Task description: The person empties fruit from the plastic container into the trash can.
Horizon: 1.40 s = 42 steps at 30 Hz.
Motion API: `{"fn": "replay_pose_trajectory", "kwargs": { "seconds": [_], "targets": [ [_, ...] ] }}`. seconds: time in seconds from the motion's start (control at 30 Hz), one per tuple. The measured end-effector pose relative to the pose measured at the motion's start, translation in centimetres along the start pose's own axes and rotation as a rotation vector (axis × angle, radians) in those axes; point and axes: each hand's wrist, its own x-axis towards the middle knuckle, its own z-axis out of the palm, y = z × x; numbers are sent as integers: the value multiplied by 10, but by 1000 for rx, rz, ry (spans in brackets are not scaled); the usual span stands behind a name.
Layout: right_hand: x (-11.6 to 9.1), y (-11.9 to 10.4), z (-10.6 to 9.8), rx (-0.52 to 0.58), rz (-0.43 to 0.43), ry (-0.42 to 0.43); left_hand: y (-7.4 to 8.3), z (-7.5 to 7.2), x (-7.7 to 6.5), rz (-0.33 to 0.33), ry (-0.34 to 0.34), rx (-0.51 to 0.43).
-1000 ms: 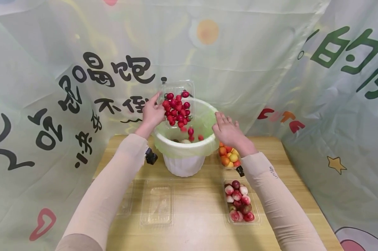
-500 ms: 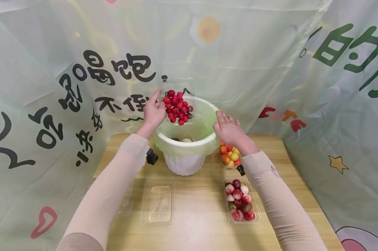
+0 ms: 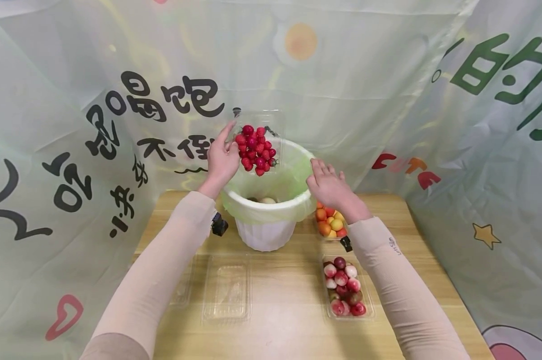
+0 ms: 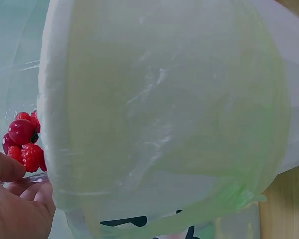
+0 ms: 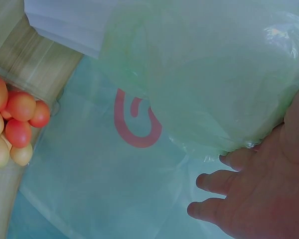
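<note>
Plastic tray [image 3: 267,118] hangs between left hand [image 3: 223,161], pinching it, and right hand [image 3: 331,188], fingers seemingly straight against bin [image 3: 265,236].

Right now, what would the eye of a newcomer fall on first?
Probably the bright red fruits, some raspberry-like, in the clear plastic tray that the left hand holds above the white bin. Next, perhaps, the bin's pale green liner, with the right hand at its right edge, and the red-and-white fruits right of centre on the wooden table.
</note>
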Motion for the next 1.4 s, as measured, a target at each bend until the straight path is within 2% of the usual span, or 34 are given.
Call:
{"fn": "replay_pose_trajectory", "kwargs": {
  "seconds": [0.13,0.33,0.57,0.73,1.0,1.17,1.4],
  "targets": [
    [0,0,0,2,-2,0,-1,1,0,24,11,7],
    [-1,-1,0,-1,-4,-1,-1,1,1,16,19,4],
    [-1,-1,0,2,0,6,3,0,2,-5,-13,-59],
    [0,-1,0,16,-1,14,5,-1,2,15,-26,-88],
    [0,0,1,24,-1,11,4,-2,-1,27,-25,-63],
    [-1,0,0,13,-1,9,4,-1,-1,52,-12,-66],
    [1,0,1,27,-4,10,5,0,-2,87,9,-24]
  ]
}}
